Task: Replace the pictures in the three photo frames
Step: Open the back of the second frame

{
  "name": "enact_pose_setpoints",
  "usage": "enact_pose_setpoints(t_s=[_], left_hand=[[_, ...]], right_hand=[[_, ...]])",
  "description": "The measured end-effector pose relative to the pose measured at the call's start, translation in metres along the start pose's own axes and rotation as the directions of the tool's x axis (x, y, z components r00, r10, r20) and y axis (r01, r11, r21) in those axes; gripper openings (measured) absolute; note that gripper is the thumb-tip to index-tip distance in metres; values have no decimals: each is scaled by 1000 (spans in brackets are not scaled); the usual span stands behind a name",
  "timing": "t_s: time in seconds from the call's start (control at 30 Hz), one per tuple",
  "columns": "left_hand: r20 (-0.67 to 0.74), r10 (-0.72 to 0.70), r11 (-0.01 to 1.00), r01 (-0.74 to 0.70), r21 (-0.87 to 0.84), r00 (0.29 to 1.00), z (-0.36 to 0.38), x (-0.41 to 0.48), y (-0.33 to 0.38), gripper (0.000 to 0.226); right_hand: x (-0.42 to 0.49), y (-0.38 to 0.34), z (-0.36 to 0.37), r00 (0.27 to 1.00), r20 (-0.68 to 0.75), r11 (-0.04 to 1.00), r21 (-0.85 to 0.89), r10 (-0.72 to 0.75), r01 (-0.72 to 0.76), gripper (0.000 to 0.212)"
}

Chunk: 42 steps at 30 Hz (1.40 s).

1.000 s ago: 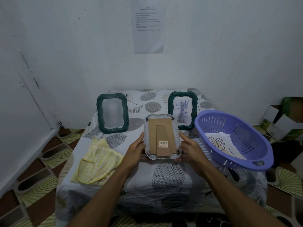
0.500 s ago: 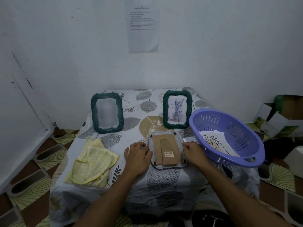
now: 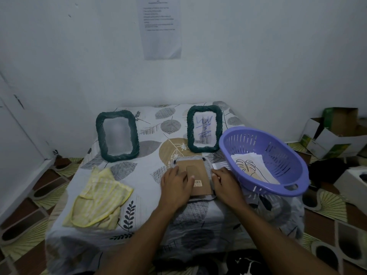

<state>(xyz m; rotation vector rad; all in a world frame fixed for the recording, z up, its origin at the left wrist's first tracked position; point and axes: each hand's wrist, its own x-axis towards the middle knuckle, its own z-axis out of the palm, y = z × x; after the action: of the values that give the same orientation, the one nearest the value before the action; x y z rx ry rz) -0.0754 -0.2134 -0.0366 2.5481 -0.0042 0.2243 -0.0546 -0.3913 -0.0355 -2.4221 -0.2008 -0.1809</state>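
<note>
Left hand [image 3: 176, 185] presses flat on face-down frame [image 3: 201, 172]; right hand [image 3: 224, 182] apparently pinches its edge. Basket [image 3: 282, 153] crowds right; cloth [image 3: 99, 197] lies left.

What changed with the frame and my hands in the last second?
The frame, held up off the table between both hands a second ago, now lies face down on it. The left hand moved onto its cardboard back and rests there; the right hand is at its right edge. The left green frame, right green frame, basket and cloth stayed put.
</note>
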Motion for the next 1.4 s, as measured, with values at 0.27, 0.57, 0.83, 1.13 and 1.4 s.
enact_pose_setpoints(t_s=[0.27, 0.57, 0.83, 1.13, 1.4], left_hand=[[-53, 7, 994, -13, -106, 999, -6, 2, 8, 43], [-102, -197, 864, 123, -488, 975, -15, 12, 9, 24], [-4, -380, 596, 241, -766, 925, -26, 17, -5, 29], [-140, -408, 671, 193, -716, 902, -66, -1, -59, 31], [-244, -341, 911, 255, -324, 908, -73, -10, -94, 28]], right_hand=[[0, 3, 2, 1000, -14, 1000, -1, -18, 18, 31], [2, 5, 3, 999, -21, 999, 19, -32, 32, 30], [-1, 7, 5, 995, -14, 995, 14, -97, 97, 37], [-2, 11, 7, 989, -10, 988, -48, -148, 147, 35], [-1, 6, 9, 992, -2, 991, -47, -126, 125, 36]])
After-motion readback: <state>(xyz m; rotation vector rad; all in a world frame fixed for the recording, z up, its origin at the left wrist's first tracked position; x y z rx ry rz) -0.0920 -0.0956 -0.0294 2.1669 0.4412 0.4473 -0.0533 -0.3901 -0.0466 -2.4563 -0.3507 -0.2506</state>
